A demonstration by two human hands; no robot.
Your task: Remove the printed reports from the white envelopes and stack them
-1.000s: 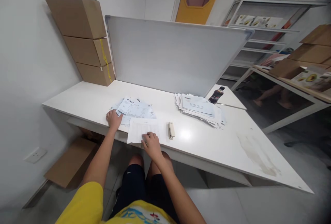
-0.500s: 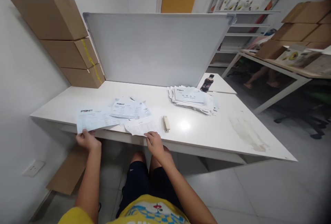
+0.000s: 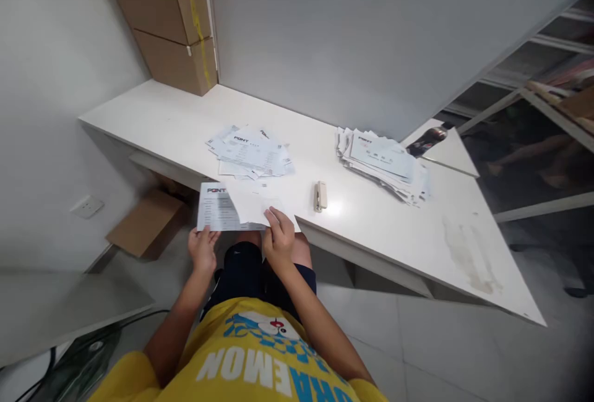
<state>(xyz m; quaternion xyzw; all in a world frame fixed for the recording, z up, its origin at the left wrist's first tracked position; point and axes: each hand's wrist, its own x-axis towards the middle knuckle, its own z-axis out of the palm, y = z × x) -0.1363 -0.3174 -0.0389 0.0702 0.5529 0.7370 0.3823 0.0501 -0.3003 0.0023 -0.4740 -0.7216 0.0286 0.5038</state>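
My left hand (image 3: 203,248) pinches the lower left edge of a printed sheet (image 3: 216,211) with a dark logo at its top. A whiter sheet (image 3: 248,204) overlaps it from the right, and my right hand (image 3: 279,236) has its fingers closed on that one near the lower edge. Both sheets stick out over the table's front edge. Just beyond them lies a loose pile of printed papers (image 3: 253,153). To the right of my right hand a cream stapler (image 3: 320,196) rests on the table.
A thicker stack of papers (image 3: 380,161) sits on the white table (image 3: 171,120) at right, with a dark drink bottle (image 3: 429,140) behind it. A whiteboard (image 3: 348,37) stands along the back. Cardboard boxes (image 3: 179,62) are piled at back left; another box (image 3: 146,222) is on the floor.
My left hand has brought the logo sheet rightward, partly under the whiter sheet. The whiter sheet now extends over the table edge. My view has tilted down.
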